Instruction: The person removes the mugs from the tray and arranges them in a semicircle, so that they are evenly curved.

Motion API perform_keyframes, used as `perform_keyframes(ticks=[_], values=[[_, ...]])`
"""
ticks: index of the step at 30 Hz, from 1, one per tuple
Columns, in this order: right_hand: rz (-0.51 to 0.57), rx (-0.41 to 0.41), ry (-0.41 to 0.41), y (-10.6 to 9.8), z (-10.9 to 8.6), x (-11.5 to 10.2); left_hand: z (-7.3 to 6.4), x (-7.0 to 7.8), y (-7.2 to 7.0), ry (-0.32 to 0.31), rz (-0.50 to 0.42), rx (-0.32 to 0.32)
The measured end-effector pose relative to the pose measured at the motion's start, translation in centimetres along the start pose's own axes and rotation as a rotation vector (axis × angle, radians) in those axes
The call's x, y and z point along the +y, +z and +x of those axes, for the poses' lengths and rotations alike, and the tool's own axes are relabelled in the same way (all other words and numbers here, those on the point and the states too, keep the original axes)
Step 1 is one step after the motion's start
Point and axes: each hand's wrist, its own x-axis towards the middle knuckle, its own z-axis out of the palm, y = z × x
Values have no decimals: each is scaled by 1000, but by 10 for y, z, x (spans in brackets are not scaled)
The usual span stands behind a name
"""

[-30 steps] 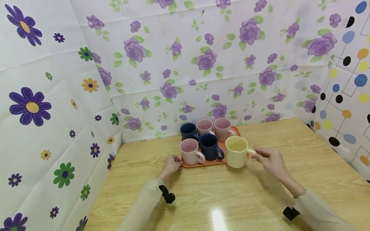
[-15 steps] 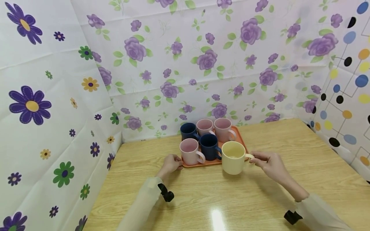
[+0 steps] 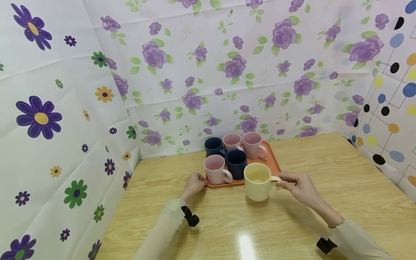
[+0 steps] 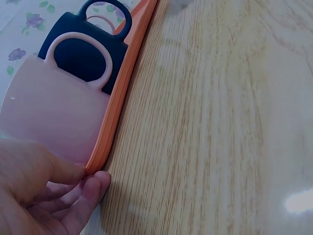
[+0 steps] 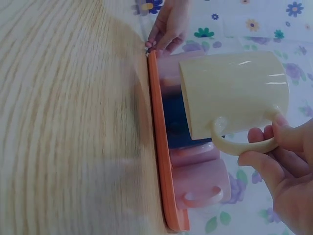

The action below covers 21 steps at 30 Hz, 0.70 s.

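Note:
My right hand [image 3: 300, 187] pinches the handle of a pale yellow mug [image 3: 257, 186], which hangs upright in front of the orange tray [image 3: 273, 164]. The right wrist view shows the yellow mug [image 5: 234, 93] raised off the tray, thumb and fingers on its handle. At the tray's near left corner, my left hand [image 3: 194, 186] grips the rim; in the left wrist view its thumb [image 4: 68, 171] lies on the orange edge with fingers below. Beside it on the tray stands a pink mug [image 3: 215, 171], next to a dark blue mug [image 3: 236, 166].
Along the tray's back row stand another dark blue mug [image 3: 213, 146] and two pink mugs, one in the middle [image 3: 232, 141] and one at the right [image 3: 252, 146]. The wooden table [image 3: 162, 216] meets flower-patterned cloth walls [image 3: 201, 72] behind and at the left.
The yellow mug has moved left and toward me, off the tray's near right part, with my right hand on its handle. My left hand stays at the tray corner.

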Motion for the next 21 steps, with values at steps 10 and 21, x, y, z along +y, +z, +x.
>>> perform_keyframes(ticks=[10, 21], values=[[44, -24, -25, 9, -3, -3, -2, 3, 2, -9, 13, 23], [99, -63, -20, 21, -5, -6, -3, 2, 3, -3, -23, 27]])
